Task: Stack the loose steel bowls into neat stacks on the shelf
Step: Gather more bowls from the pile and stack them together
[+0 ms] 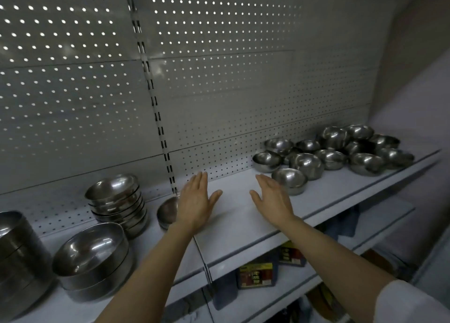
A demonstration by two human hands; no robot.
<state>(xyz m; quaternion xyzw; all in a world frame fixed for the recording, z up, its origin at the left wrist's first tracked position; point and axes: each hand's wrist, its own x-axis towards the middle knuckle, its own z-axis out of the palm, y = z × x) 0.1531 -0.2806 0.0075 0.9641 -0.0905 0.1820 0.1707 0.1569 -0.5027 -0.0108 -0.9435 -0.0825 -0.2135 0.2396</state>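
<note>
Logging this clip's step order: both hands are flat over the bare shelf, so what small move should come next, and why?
Probably the right hand should reach right and take the nearest loose bowl. Both it and the left hand are open and hold nothing, that bowl sits just beyond the right fingertips at the edge of the loose pile, and the shelf between the hands is free for a new stack.
</note>
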